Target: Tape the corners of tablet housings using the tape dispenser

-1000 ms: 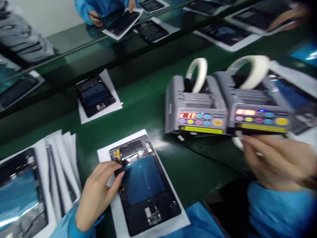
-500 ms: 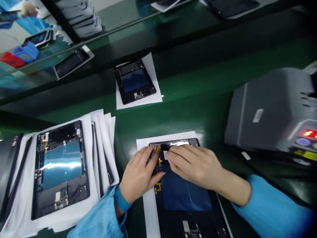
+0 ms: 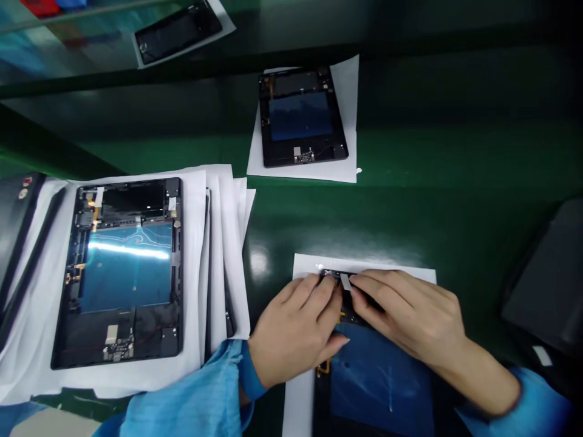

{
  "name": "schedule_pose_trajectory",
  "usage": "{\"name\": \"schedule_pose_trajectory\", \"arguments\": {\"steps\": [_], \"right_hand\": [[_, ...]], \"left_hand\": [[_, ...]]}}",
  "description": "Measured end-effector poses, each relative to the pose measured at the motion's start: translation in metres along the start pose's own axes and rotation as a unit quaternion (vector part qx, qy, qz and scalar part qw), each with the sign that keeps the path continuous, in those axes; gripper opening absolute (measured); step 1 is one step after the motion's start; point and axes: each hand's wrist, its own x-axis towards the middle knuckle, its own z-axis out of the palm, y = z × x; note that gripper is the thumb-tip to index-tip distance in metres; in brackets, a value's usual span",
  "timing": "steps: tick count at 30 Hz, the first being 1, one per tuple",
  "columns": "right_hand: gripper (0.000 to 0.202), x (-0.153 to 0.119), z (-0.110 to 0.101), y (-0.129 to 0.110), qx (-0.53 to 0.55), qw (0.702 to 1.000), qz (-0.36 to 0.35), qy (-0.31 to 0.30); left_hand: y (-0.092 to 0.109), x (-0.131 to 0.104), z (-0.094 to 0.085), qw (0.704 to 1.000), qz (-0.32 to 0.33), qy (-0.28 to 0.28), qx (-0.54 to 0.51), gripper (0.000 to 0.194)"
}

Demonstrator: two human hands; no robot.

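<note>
Glossy green desk [image 3: 410,200] fills the shot, smooth and reflective. On it, four opened tablets in view, flat black rectangles with blue sheen centres, each on white paper. Biggest at the left: the stacked tablet [image 3: 121,273], topping a fanned pile of paper sheets [image 3: 223,243]. Far centre, a lone tablet [image 3: 301,118] on its sheet; another far tablet [image 3: 177,29] sits at the far left edge. Near centre, the worked tablet [image 3: 378,382] lies under both hands. A matte grey machine [image 3: 546,285] at the right edge. Left hand [image 3: 296,331] presses fingertips on the tablet's far rim, nothing clenched. Right hand [image 3: 410,315], grip pinching a small whitish tape strip [image 3: 346,281] there.
</note>
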Motion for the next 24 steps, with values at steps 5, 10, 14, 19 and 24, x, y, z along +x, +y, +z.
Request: {"name": "schedule_pose_trajectory", "arguments": {"steps": [5,10,14,19,24], "right_hand": [[0.009,-0.001,0.0,0.001,0.001,1.0,-0.002,-0.006],[0.009,-0.001,0.0,0.001,-0.015,0.999,-0.01,-0.028],[0.013,0.0,-0.001,-0.001,-0.041,0.997,-0.022,-0.054],[0.023,0.001,-0.009,-0.006,-0.059,0.992,-0.028,-0.106],[0.031,-0.011,-0.014,-0.007,-0.052,0.989,-0.044,-0.133]], "left_hand": [[0.001,0.0,0.0,1.0,0.001,-0.003,-0.001,0.056],[0.0,-0.001,0.0,1.0,-0.008,-0.011,-0.021,0.054],[-0.001,0.002,0.002,0.999,-0.008,-0.012,-0.042,0.055],[0.007,-0.009,-0.015,0.985,-0.073,-0.018,-0.158,0.056],[0.023,-0.07,-0.045,0.805,-0.315,-0.002,-0.503,0.05]]}}
